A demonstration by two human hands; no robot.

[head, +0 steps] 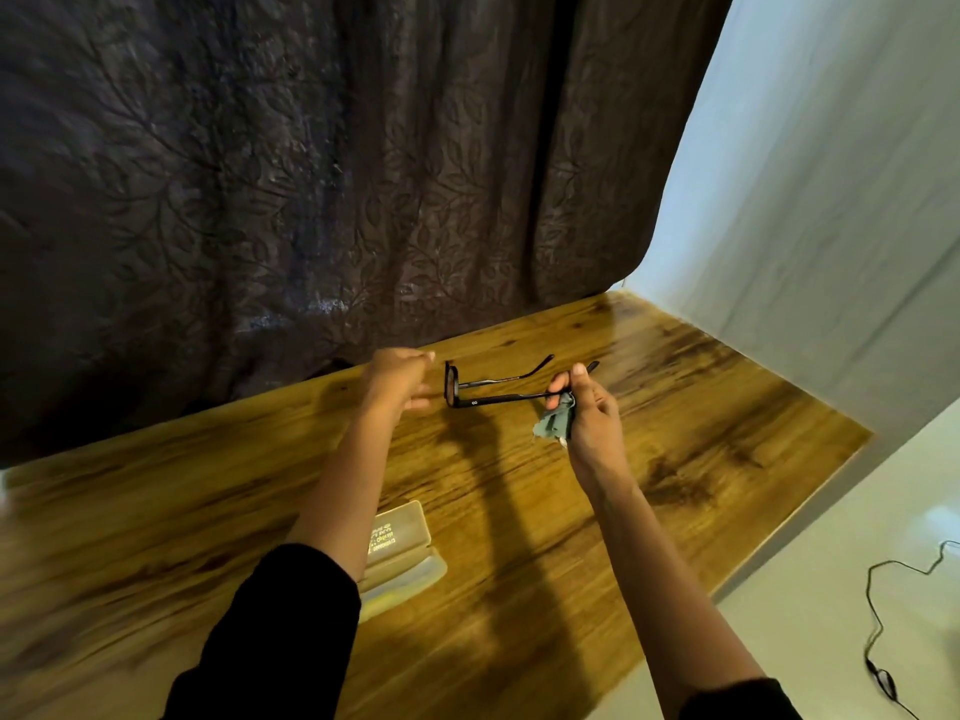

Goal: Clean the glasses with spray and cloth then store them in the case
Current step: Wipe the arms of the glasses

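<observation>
Dim, warm; glare on far table (727,418) edge, long shadows, bowed edges (wide-angle).

From my end I see a dark brown curtain (311,174) with a leaf pattern hanging in folds across the whole far side, its hem dropping behind the far edge of the wooden table (691,407); the surface is glossy, honey-coloured with dark grain streaks, and light glares off it near the far right corner; a pale wall (831,200) runs along the table's right edge, bluish higher up, greyer lower down; beyond the near right corner I make out a light floor (810,631); a thin black cable (877,623) snakes across it.
</observation>
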